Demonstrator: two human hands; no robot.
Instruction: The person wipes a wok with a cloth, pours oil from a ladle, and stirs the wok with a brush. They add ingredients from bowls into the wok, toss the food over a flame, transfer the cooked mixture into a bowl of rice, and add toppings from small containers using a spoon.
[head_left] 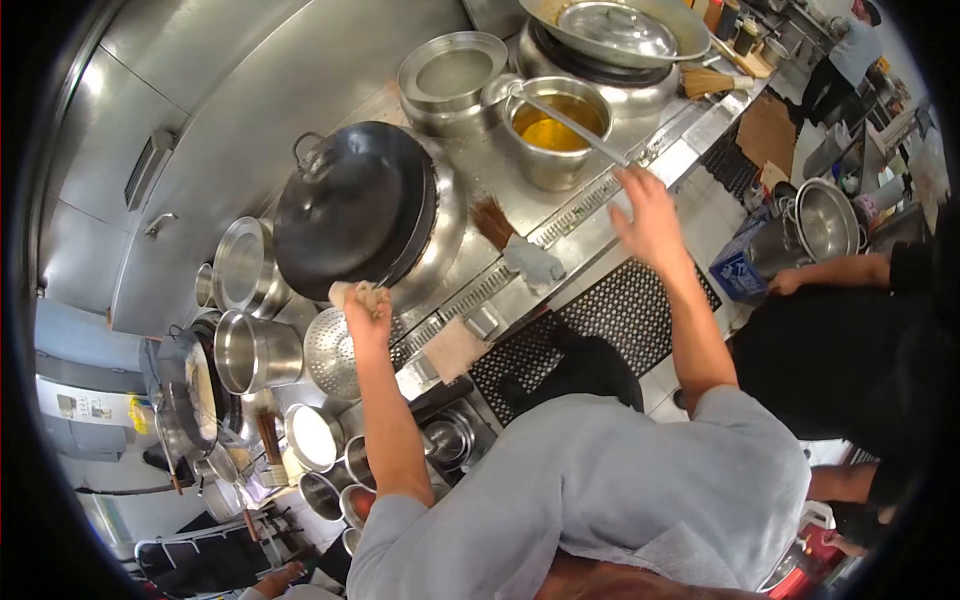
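Note:
My left hand is closed around a folded beige cloth at the near rim of a black wok. The wok sits tilted on its burner ring, and a loop handle shows on its far side. Out to the right, my right hand is held with fingers apart, just by the handle end of a ladle. I cannot see it grip the handle. That ladle lies across a metal pot of yellow oil. Between my hands, a bamboo brush rests beside a grey cloth.
Lidded pots and a second wok with a metal lid stand at the back. A perforated strainer and a deep pot are at left. A person in black stands close on the right; another works farther off.

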